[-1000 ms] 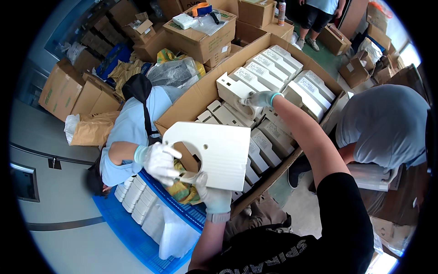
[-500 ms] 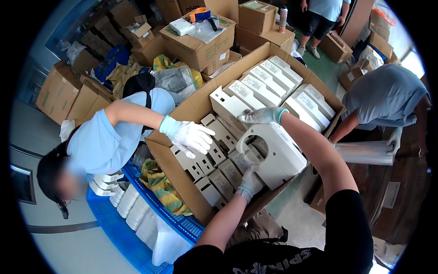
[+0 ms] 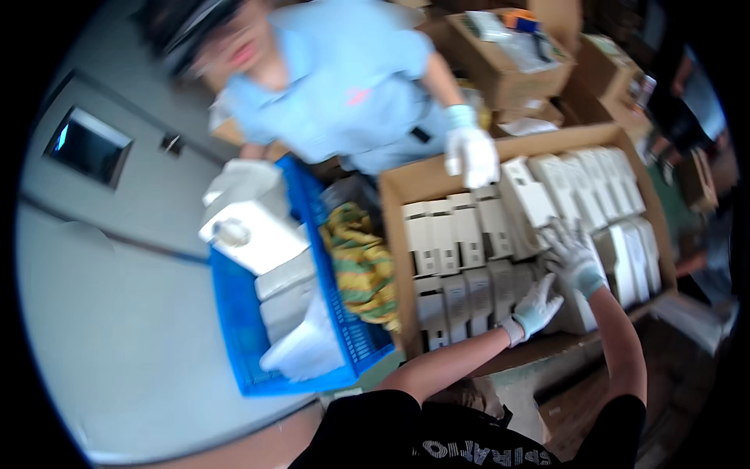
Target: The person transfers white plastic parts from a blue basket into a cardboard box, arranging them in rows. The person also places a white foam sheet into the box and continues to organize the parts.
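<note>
White plastic housings point(image 3: 594, 187) stand packed in rows inside a large open cardboard box point(image 3: 500, 367). My right hand point(image 3: 574, 254), in a pale glove, lies with fingers spread over a white housing point(image 3: 580, 311) in the near row. Just to its left, my left hand point(image 3: 539, 306), also gloved, has its fingers stretched out against the housings beside it. Neither hand grips anything that I can see. Blur hides exactly where the fingertips touch.
Across the box, a co-worker's gloved hand point(image 3: 473, 156) hangs over its far edge. Their other arm is by a white housing point(image 3: 258, 238) at a blue plastic crate point(image 3: 226, 336) on the left. Yellow-green cloth point(image 3: 359, 270) lies between crate and box. More cartons point(image 3: 508, 74) stand behind.
The white housing with the round handle, held in both my hands before, is now down in the box, and my hands have loosened. My view has turned left; the co-worker has straightened up.
</note>
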A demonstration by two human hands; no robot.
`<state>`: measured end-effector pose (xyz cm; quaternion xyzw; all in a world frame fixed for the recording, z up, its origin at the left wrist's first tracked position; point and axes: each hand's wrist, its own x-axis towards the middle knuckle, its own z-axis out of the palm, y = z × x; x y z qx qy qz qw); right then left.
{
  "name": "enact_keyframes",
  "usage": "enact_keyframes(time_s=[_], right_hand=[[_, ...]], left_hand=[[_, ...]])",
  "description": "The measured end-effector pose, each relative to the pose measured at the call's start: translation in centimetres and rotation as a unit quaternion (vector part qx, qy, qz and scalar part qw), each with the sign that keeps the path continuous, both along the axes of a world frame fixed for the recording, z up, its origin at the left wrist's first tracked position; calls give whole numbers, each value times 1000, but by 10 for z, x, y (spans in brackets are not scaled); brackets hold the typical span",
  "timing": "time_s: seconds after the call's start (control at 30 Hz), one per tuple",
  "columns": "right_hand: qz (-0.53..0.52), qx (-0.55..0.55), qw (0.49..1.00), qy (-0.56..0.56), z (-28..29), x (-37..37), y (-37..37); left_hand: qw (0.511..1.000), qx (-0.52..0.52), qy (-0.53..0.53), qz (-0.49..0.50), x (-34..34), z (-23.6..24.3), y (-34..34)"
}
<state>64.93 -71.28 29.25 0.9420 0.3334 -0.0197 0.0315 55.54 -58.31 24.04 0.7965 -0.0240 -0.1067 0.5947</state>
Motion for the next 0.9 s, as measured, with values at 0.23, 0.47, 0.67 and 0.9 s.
enact_keyframes(time_s=[0.23, 0.47, 0.67, 0.9], right_hand=[[-56, 5, 998, -43, 2, -9, 4], [-91, 16, 996, -20, -2, 12, 19], [-151, 680, 679, 234, 51, 14, 45], [-90, 540, 831, 99, 78, -28, 69]], left_hand=[[730, 159, -337, 573, -76, 173, 302], [953, -127, -186, 202, -26, 167, 349], [953, -265, -84, 123, -2, 147, 249], [976, -185, -23, 110, 5, 151, 177]])
